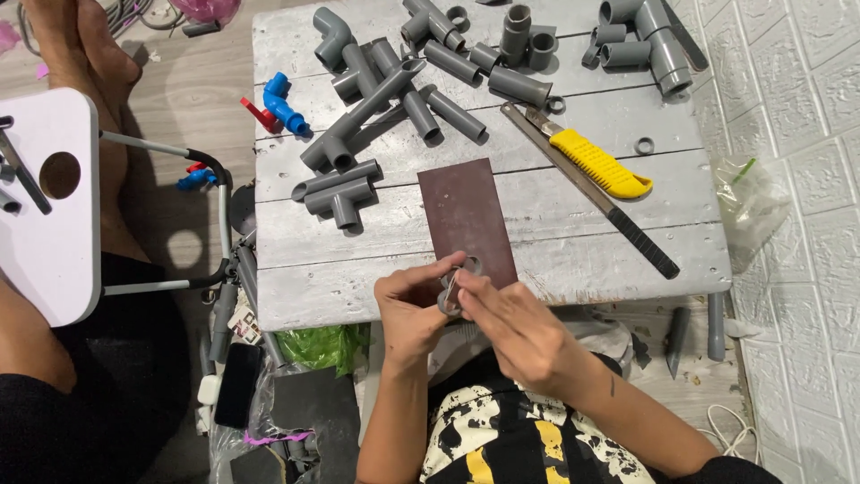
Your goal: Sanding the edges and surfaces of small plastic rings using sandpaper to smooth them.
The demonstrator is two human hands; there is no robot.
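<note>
Low centre, my left hand (408, 309) and right hand (515, 327) pinch one grey ring (448, 294) over the brown sheet (464, 215); I judge it mid-work; pipe fittings (430, 81) wait at top.

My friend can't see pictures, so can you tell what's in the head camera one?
Two hands, left hand and right hand, pinch a small grey ring over a brown sheet on a grey wooden table. Behind lie many grey pipe pieces, a blue pipe bend and a yellow-handled knife.
</note>
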